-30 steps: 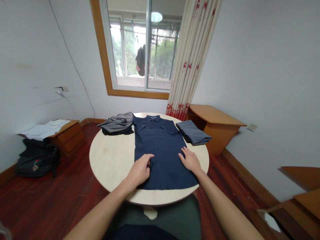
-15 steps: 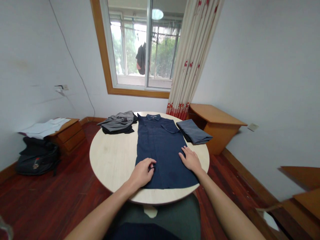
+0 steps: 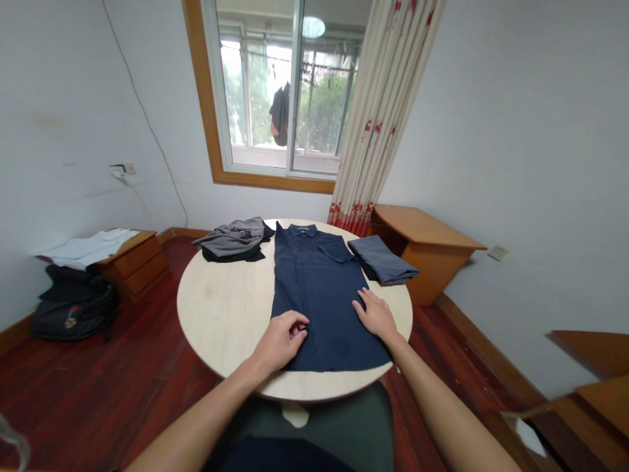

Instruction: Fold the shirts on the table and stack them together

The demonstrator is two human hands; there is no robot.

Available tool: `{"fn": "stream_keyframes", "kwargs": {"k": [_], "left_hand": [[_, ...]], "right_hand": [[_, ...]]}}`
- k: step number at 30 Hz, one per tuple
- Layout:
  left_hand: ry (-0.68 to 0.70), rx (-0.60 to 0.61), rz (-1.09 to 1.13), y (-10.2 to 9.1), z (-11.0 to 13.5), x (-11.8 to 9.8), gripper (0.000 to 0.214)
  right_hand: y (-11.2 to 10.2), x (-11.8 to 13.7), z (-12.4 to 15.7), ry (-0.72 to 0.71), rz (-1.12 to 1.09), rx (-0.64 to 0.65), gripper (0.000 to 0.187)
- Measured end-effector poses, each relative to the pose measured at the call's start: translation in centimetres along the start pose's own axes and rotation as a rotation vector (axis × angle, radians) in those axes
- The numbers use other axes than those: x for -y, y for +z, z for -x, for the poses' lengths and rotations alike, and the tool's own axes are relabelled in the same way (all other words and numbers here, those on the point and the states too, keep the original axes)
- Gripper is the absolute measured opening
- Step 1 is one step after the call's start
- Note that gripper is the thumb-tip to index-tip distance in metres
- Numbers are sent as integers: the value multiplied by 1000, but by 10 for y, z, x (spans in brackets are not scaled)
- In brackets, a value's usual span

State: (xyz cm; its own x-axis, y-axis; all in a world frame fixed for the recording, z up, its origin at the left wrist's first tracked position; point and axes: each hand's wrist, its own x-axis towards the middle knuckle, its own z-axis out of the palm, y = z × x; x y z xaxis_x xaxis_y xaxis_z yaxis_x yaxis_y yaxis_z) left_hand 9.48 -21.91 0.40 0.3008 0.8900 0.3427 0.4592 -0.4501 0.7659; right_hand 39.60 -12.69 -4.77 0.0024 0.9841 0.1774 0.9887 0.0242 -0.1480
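Below, navy shirt (image 3: 329, 288), collar label (image 3: 304, 227) illegible, left hand (image 3: 279, 339) curled on it, grip unclear, right hand (image 3: 377, 317) spread

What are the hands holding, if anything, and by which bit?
The left hand seems to pinch the dark blue shirt by its lower left side, though the grip is partly hidden. The right hand lies flat on the shirt, gripping nothing.

Pale walls (image 3: 515, 131) rise above a dark red floor (image 3: 137, 367), a patterned curtain (image 3: 376, 118) hanging at the bright, wood-framed window (image 3: 317, 111).
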Motion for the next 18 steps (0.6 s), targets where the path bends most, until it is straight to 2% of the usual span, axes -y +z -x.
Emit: {"fn": "stream_keyframes", "kwargs": {"k": [3,6,8,11,13,15,18], "left_hand": [[-26,69,-21,6,1,3,19],[-75,197,-46,9,2,7,17],[-114,242,-54,3,3,7,15],[-137,231,-167,-19,5,10,20],[-140,253,-274,-36,10,13,29],[-153,296,-326,-49,15,18,33],[-141,347,-342,-53,23,23,19]], "right_hand": [[-1,1,0,-3,-2,-13,57],[-2,1,1,-9,0,-20,56],[-5,3,2,-6,9,-22,54],[-14,12,6,-21,47,-66,47],[-22,26,10,-102,25,-112,41],[-29,47,15,-242,-93,-113,36],[-37,85,20,-430,-368,25,33]]}}
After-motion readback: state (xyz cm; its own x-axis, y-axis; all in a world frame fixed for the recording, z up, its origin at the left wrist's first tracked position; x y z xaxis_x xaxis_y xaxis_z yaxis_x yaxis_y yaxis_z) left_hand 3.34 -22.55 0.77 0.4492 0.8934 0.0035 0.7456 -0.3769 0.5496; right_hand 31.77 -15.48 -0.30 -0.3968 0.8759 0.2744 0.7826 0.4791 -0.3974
